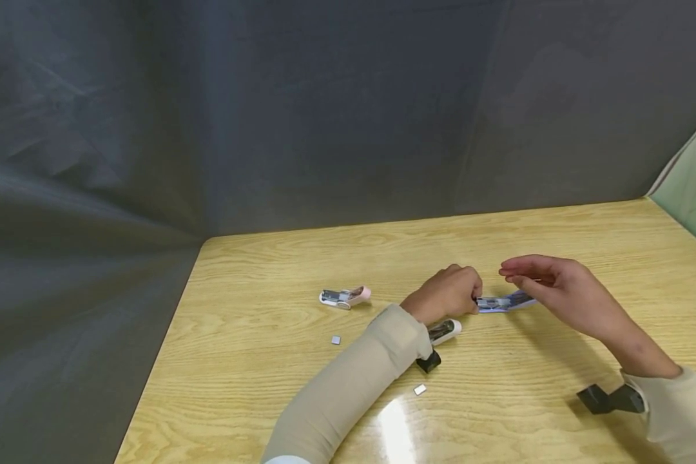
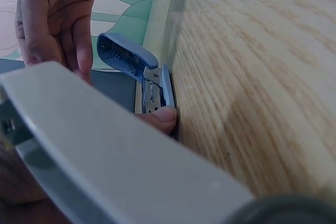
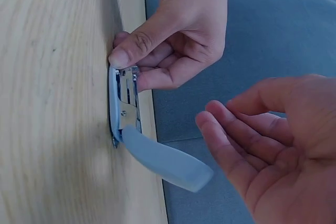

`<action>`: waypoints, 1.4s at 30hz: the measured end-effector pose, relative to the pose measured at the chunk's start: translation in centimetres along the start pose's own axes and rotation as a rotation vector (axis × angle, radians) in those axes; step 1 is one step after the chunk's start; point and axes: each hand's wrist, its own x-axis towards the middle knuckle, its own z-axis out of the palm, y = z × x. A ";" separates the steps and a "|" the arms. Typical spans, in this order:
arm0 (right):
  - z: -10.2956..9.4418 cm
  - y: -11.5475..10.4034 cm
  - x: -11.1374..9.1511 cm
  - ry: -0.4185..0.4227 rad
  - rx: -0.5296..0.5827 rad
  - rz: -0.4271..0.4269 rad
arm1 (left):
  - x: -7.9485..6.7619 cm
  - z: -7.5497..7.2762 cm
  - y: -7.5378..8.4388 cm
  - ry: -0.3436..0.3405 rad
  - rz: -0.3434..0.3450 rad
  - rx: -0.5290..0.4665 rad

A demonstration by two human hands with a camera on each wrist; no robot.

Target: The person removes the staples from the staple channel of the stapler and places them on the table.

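A small blue stapler point(image 1: 493, 305) lies on the table with its top arm swung up and its metal staple channel exposed. At the channel's front end, my left hand point(image 1: 448, 294) grips the stapler between thumb and fingers, as the right wrist view shows best. The raised blue cover point(image 3: 168, 162) slants toward my right hand point(image 3: 270, 145). That hand hovers just beside it, fingers loosely bent, nothing seen between them. Near my left wrist lies an opened white stapler point(image 1: 445, 330), partly hidden by the sleeve; its pale cover point(image 2: 115, 140) fills the left wrist view's foreground.
An opened pink-and-white stapler point(image 1: 345, 297) lies left of my left hand. Two small staple strips rest on the wood, one grey point(image 1: 336, 339) and one whiter point(image 1: 420, 389). Dark cloth point(image 1: 348, 116) hangs behind the table point(image 1: 255, 386) and along its left side.
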 end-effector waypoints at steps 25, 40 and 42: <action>1.5 0.5 0.8 -0.123 -0.141 0.018 | 0.2 -0.1 -0.3 0.001 0.003 -0.010; 1.9 0.4 1.1 -0.165 -0.199 0.051 | 0.2 0.0 -0.3 0.014 0.007 -0.009; 2.0 0.4 1.2 -0.172 -0.215 0.058 | 0.2 0.0 -0.3 0.009 0.005 -0.017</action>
